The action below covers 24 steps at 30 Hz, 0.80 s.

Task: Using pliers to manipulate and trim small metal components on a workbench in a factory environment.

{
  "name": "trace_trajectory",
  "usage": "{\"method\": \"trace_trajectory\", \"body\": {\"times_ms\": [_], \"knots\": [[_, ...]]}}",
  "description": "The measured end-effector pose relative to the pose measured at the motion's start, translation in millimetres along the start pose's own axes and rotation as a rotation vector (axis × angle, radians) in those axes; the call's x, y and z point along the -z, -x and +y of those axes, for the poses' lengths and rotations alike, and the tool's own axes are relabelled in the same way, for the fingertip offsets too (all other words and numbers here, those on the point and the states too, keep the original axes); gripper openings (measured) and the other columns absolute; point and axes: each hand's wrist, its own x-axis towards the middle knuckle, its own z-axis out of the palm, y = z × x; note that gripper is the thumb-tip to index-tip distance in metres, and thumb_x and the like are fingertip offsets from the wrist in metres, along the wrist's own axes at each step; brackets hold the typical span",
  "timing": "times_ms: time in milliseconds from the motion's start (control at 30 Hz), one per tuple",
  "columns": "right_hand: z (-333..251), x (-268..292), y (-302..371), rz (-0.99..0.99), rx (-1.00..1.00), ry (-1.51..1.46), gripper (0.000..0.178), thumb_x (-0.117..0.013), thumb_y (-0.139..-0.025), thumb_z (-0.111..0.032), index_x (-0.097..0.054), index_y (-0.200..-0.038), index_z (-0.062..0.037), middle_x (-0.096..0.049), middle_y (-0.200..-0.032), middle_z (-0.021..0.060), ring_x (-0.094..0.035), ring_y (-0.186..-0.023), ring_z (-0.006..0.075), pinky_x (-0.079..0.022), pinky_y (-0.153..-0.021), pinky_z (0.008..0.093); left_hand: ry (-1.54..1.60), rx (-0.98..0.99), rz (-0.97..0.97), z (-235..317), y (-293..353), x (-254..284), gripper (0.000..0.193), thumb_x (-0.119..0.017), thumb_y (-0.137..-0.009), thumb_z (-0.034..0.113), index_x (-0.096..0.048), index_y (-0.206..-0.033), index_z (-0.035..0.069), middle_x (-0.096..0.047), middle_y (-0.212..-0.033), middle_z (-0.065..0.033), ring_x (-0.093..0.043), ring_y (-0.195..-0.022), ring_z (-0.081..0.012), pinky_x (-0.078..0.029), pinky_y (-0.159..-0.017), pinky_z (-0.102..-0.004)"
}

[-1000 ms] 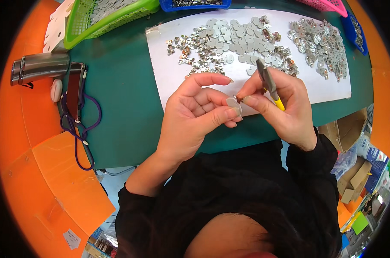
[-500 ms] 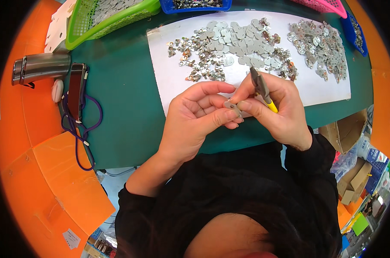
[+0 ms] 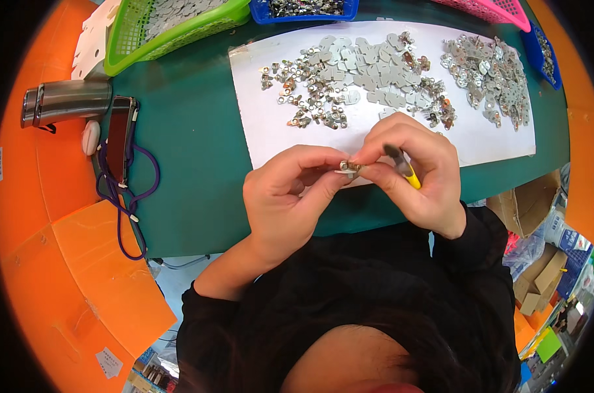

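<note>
thumb and fingertips of the left hand (image 3: 284, 193) pinch a grey metal plate (image 3: 343, 172) over the near edge of the white sheet (image 3: 261, 131). the right hand (image 3: 425, 167) pinches a small metal clip (image 3: 354, 166) against it and also holds a yellow-handled tool (image 3: 412, 178), likely pliers. from my remote seat, i judge it's a fitting step, calling next for careful alignment and steady pressure.

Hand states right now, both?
Left hand: closed, pinching small metal parts between thumb and fingers.
Right hand: closed, holding a yellow-handled tool, fingertips at the same parts.
</note>
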Motion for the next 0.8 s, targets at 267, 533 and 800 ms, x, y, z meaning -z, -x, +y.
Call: {"method": "trace_trajectory", "body": {"times_ms": [267, 533, 800], "knots": [[5, -1, -4, -0.027, 0.164, 0.164, 0.021, -0.071, -0.074, 0.004, -0.07, -0.093, -0.004, -0.065, -0.086, 0.0076, -0.06, -0.08, 0.0192, -0.047, -0.068, 0.0279, -0.389, -0.319, -0.009, -7, -4, 8, 0.032, -0.07, -0.08, -0.013, -0.071, -0.11, 0.0, -0.071, -0.094, -0.0128, -0.069, -0.08, -0.0162, -0.055, -0.067, -0.026], [-1, 24, -5, 0.024, 0.292, 0.783, 0.034, -0.079, -0.064, -0.011, -0.069, -0.096, -0.0091, -0.063, -0.087, 0.0075, -0.057, -0.076, 0.0262, -0.044, -0.069, 0.0347, -0.159, -0.156, 0.033, 2, -3, 9, 0.024, -0.061, -0.09, -0.011, -0.066, -0.113, -0.007, -0.07, -0.1, -0.0151, -0.071, -0.087, -0.0188, -0.057, -0.077, -0.0269], [1, 16, -4, 0.01, 0.255, 0.764, 0.034, -0.082, -0.067, -0.023, -0.071, -0.097, -0.01, -0.062, -0.083, 0.0056, -0.057, -0.075, 0.025, -0.044, -0.068, 0.0345, -0.129, -0.178, 0.063, 0, -4, 5, 0.023, -0.059, -0.093, -0.009, -0.065, -0.115, -0.007, -0.07, -0.102, -0.0153, -0.071, -0.086, -0.0188, -0.057, -0.078, -0.0266]]}}
